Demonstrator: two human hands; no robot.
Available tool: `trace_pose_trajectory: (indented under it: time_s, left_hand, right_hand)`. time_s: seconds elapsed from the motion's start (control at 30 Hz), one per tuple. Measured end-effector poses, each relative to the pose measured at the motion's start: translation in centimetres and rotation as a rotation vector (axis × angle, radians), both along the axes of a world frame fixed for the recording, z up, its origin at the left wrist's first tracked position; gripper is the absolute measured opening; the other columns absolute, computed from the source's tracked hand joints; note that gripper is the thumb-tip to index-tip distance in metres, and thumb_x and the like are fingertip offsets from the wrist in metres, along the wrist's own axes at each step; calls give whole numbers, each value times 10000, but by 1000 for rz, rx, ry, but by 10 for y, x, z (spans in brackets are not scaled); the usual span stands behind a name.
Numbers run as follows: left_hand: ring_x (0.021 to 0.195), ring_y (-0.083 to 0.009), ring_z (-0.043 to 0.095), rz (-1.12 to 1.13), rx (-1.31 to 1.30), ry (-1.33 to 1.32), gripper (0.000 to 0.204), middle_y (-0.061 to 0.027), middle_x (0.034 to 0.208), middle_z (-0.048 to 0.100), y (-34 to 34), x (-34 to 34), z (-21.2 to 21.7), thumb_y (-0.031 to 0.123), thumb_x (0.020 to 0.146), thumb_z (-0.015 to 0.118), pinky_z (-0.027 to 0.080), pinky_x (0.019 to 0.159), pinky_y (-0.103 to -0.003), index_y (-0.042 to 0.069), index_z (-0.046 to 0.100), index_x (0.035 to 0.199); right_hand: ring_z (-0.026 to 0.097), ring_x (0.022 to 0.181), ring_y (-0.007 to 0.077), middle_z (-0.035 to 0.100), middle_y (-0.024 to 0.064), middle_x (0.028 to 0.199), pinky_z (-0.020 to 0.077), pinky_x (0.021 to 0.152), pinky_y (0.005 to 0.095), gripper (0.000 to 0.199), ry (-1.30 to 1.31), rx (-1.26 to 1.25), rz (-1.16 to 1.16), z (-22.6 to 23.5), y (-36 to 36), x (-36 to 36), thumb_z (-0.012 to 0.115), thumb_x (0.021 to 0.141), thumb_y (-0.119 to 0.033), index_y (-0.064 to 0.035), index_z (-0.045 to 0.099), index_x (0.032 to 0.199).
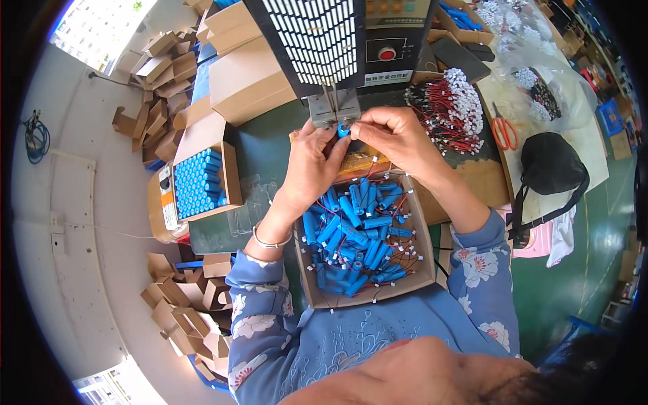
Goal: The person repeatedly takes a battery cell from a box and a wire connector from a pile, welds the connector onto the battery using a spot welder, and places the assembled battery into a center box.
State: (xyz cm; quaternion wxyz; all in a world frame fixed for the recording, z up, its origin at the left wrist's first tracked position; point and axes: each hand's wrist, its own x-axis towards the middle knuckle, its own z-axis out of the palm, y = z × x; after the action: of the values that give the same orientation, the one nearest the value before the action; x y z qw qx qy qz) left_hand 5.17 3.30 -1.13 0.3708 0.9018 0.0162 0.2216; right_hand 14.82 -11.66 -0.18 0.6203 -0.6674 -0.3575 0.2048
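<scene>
Under the head of a tall bench machine, probably a spot welder, a blue cylindrical battery cell is held up to two thin metal electrodes. My left hand is closed around the cell from the left, thumb and fingers pinching it. From the right, my right hand pinches right beside the cell's top end. Whatever thin part sits between those fingertips is too small to make out. Just below my hands, an open cardboard box is heaped with blue cells on red leads with white connectors.
A carton of upright blue cells stands at the left. On the right lie a bundle of red leads with white plugs, orange-handled scissors and a black bag. Empty cartons pile up at the left. A red button is on the machine.
</scene>
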Motion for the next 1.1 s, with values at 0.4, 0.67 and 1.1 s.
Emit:
trace_pose_trajectory:
  time_s: [0.4, 0.67, 1.1]
  left_hand:
    - [880, -341, 585, -25, -108, -102, 130, -155, 946, 602, -2, 4, -2, -8, 787, 624, 471, 749, -387, 2, 645, 915]
    - [822, -315, 485, 21, 180, -140, 69, -135, 855, 591, 5, -5, -4, 21, 802, 617, 401, 763, -389, 17, 595, 867]
    - [700, -307, 537, 201, -167, -44, 105, -129, 725, 587, -6, 6, -6, 98, 747, 673, 440, 663, -404, 28, 617, 803]
  right_hand:
    - [460, 606, 52, 543, 56, 603, 421, 549, 272, 167, -4, -60, -89, -4, 16, -1, 615, 772, -110, 56, 608, 787]
    - [512, 565, 88, 557, 54, 664, 430, 509, 253, 145, -213, -125, -6, 7, -20, -2, 534, 907, -98, -2, 540, 1016]
    - [604, 745, 365, 604, 167, 875, 483, 629, 395, 88, -517, 20, -240, -14, -7, -21, 514, 891, -44, -22, 538, 973]
